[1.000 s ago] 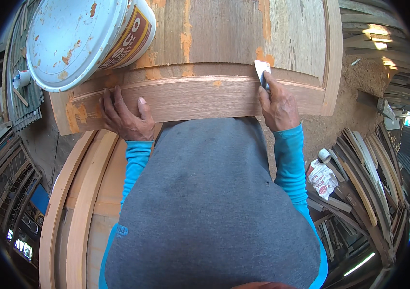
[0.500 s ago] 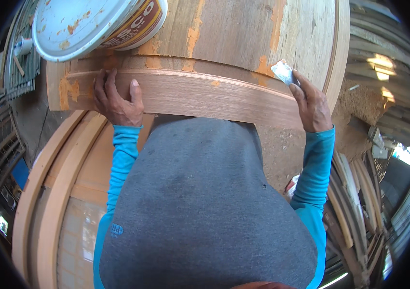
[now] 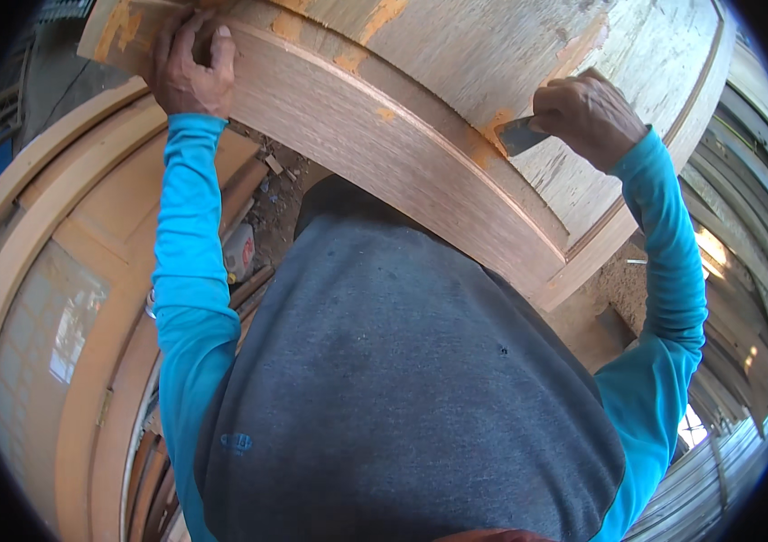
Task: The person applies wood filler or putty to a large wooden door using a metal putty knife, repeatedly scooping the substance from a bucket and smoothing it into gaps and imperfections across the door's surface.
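In front of me lies a wooden panel door [image 3: 339, 113] with orange filler patches [image 3: 384, 18] along its panel joints. My right hand [image 3: 590, 117] grips a small flat scraper [image 3: 521, 136]. The scraper's grey blade meets an orange patch beside the bevelled panel edge; its upper part is hidden in the fingers. My left hand [image 3: 192, 65] rests on the door's near rail at the far left. Its fingers and thumb are apart and it holds nothing, next to another orange smear [image 3: 117, 27].
To my left stand curved wooden frames [image 3: 86, 144] and a door with a glass pane [image 3: 41, 316]. Stacked boards [image 3: 736, 235] line the right side. A pale plastic container [image 3: 239, 253] sits on the debris-strewn ground below.
The view has swung, so the door appears slanted and the bucket is out of sight. My right hand has turned over, bringing the scraper's blade down onto the orange patch.
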A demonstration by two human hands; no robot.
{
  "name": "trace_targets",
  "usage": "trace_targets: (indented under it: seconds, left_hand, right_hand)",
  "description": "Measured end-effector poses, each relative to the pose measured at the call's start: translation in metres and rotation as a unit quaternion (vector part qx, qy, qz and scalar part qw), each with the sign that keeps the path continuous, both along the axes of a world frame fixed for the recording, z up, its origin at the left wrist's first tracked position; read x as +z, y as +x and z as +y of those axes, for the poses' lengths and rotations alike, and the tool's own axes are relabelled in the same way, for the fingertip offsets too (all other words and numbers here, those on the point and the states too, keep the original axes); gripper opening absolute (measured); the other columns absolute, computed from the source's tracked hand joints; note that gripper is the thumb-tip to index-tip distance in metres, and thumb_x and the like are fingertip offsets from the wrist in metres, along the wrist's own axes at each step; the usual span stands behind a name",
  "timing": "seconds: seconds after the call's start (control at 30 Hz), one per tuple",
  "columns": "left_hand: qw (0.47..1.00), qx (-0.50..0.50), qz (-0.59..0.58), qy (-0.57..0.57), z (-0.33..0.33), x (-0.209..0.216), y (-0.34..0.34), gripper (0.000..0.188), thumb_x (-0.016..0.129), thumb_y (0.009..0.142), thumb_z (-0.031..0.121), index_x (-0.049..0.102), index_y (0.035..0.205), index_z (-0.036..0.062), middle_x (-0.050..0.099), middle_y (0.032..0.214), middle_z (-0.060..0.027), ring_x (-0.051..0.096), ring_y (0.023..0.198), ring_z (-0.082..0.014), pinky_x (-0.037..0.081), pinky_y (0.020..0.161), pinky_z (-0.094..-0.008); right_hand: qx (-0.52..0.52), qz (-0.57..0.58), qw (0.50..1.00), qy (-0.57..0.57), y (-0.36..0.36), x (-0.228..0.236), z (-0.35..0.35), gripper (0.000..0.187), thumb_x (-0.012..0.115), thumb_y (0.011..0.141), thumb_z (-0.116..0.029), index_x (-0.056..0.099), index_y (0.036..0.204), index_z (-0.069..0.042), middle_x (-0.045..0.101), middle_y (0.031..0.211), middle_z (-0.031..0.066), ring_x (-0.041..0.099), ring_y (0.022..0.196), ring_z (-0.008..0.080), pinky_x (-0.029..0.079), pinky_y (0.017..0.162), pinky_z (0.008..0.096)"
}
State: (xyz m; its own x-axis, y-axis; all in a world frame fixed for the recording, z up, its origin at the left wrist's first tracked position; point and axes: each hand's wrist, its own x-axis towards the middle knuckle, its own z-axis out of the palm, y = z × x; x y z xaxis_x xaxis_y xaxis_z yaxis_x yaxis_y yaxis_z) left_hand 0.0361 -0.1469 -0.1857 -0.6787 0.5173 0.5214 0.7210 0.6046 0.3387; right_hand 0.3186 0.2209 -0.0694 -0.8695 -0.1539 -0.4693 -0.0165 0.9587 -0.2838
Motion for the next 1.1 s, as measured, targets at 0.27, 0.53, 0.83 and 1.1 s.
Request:
trace_targets:
  seconds: [0.27,0.53,0.83,1.1]
  left_hand:
    - [0.999,-0.001,-0.040,0.031,0.002,0.006,0.008,0.030,0.070,0.089,0.024,0.077,0.114,0.0091,0.071,0.122,-0.0142,0.067,0.110,-0.0346,0.052,0.098,-0.0422]
    - [1.000,-0.001,-0.015,0.012,0.005,0.005,0.006,0.029,0.069,0.090,0.023,0.077,0.114,0.0092,0.072,0.119,-0.0151,0.068,0.107,-0.0338,0.053,0.097,-0.0422]
    - [0.999,0.006,-0.035,0.017,0.004,0.005,0.006,0.030,0.068,0.090,0.023,0.077,0.115,0.0088,0.072,0.120,-0.0147,0.067,0.109,-0.0329,0.053,0.098,-0.0422]
    - [0.998,0.012,-0.056,0.032,0.005,0.005,0.007,0.031,0.068,0.091,0.025,0.077,0.117,0.0100,0.071,0.123,-0.0145,0.066,0.112,-0.0337,0.051,0.101,-0.0430]
  right_hand:
    - [0.052,0.006,0.999,-0.002,-0.021,-0.019,-0.009,0.023,0.073,0.089,-0.031,0.072,0.080,-0.010,0.069,0.071,0.0080,0.068,0.075,0.0255,0.048,0.086,0.0379]
    - [0.090,0.142,0.978,0.127,-0.021,-0.021,0.021,0.027,0.069,0.093,-0.032,0.065,0.076,-0.012,0.060,0.066,0.0022,0.065,0.071,0.0197,0.048,0.083,0.0407]
    - [0.081,0.131,0.985,0.076,-0.016,-0.007,-0.012,0.022,0.072,0.091,-0.027,0.063,0.080,-0.010,0.061,0.074,0.0031,0.063,0.076,0.0203,0.045,0.085,0.0387]
    - [0.063,0.197,0.967,0.150,-0.005,-0.006,0.014,0.021,0.074,0.090,-0.027,0.064,0.079,-0.013,0.062,0.072,0.0012,0.062,0.069,0.0147,0.047,0.086,0.0377]
